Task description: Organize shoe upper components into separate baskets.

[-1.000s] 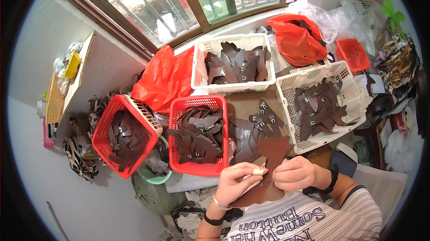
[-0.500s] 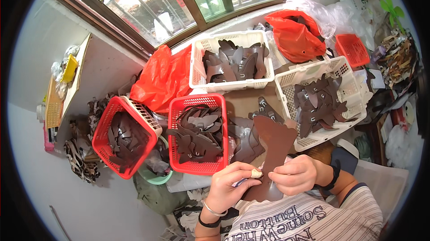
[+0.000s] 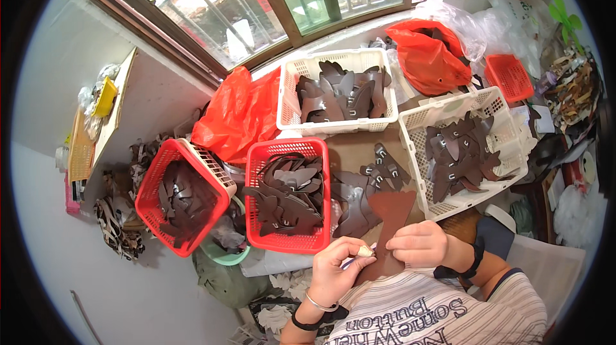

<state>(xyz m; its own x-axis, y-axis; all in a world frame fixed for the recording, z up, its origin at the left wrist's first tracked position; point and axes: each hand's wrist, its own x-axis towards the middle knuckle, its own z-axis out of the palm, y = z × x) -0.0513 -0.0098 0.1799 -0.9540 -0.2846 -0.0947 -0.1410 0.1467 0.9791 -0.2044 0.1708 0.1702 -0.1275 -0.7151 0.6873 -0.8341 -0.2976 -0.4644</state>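
Observation:
A flat, dark brown leather-like cut piece (image 3: 393, 213), wide at the top and narrow in the middle, stands raised in front of my striped shirt. My right hand (image 3: 420, 244) pinches its right edge between thumb and fingers. At the opposite edge my left hand (image 3: 337, 267) is closed in a pinch, its fingertips at the narrow part. A pale wrap (image 3: 366, 251) shows at a left fingertip, and something small and bluish-white peeks out between these fingers; its kind is hidden. Similar brown pieces (image 3: 353, 207) lie on the table just beyond.
Brown pieces fill two white baskets (image 3: 339, 128) (image 3: 513, 175) and two red baskets (image 3: 289, 242) (image 3: 144, 184). Red plastic bags (image 3: 234, 117) (image 3: 427, 56) lie by the window. A small red basket (image 3: 509, 77) stands at right. Scraps (image 3: 119, 223) hang by the left wall.
The brown piece has tilted and come lower, so its top looks shorter and its lower part has turned. Both hands keep their pinch. The whole view has shifted slightly.

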